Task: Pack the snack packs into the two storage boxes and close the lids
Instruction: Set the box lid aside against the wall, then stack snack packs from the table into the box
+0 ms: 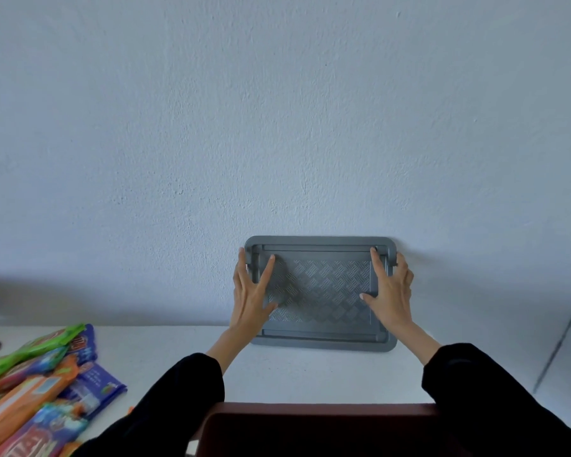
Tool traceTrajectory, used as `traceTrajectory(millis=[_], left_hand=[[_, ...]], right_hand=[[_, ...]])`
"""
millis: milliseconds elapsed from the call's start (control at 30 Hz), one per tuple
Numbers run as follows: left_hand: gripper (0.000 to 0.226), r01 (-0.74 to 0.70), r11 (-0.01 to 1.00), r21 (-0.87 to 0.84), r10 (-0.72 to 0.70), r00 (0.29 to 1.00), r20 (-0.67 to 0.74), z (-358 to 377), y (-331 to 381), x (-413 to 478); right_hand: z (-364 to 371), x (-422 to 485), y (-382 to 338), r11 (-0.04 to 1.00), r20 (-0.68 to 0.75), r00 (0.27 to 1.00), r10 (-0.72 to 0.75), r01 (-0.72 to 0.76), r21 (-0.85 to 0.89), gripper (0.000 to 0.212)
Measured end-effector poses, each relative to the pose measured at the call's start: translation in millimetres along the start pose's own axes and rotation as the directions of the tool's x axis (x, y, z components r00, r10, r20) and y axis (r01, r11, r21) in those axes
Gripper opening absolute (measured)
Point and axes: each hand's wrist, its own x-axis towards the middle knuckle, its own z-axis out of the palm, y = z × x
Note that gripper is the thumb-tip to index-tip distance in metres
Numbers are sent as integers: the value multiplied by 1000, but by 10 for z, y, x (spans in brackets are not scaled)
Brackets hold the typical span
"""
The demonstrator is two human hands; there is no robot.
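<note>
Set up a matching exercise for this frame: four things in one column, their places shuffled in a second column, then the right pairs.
Things:
1. grey patterned plastic lid
2. pile of colourful snack packs
3. dark red-brown box
4. black sleeves

Places:
A. bottom centre, nearest the camera
B. lower left on the white table
C. held between the left hand and right hand
D. lower frame, left and right of centre

Pairs: 1-C; 2-B; 3-A; 4-D
</note>
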Motion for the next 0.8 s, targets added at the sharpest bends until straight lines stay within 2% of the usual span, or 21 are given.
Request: traceTrajectory(millis=[133, 233, 367, 500, 700, 800], left_hand=[[106, -55, 998, 30, 54, 998, 22, -273, -52, 3], [85, -82, 996, 40, 82, 997, 0, -649, -119, -36], [58, -41, 997, 58, 43, 999, -33, -1263, -188, -247], [42, 109, 986, 126, -102, 993, -57, -1940, -322, -644], [37, 345, 921, 179, -340, 938, -64, -2854, -432, -1341], [36, 420, 880, 223, -419, 906, -53, -3236, -566, -1715]], right_hand=[[-130, -5, -48, 999, -65, 997, -48, 49, 10, 79], [-262, -29, -187, 989, -123, 984, -129, 138, 61, 70], [-363, -71, -611, 956, -91, 960, -264, 273, 103, 66], [-356, -278, -1240, 904, 30, 924, -380, 365, 225, 66], [-163, -677, -2030, 823, 180, 830, -528, 447, 351, 69], [-54, -1000, -2395, 810, 226, 810, -541, 429, 400, 68]])
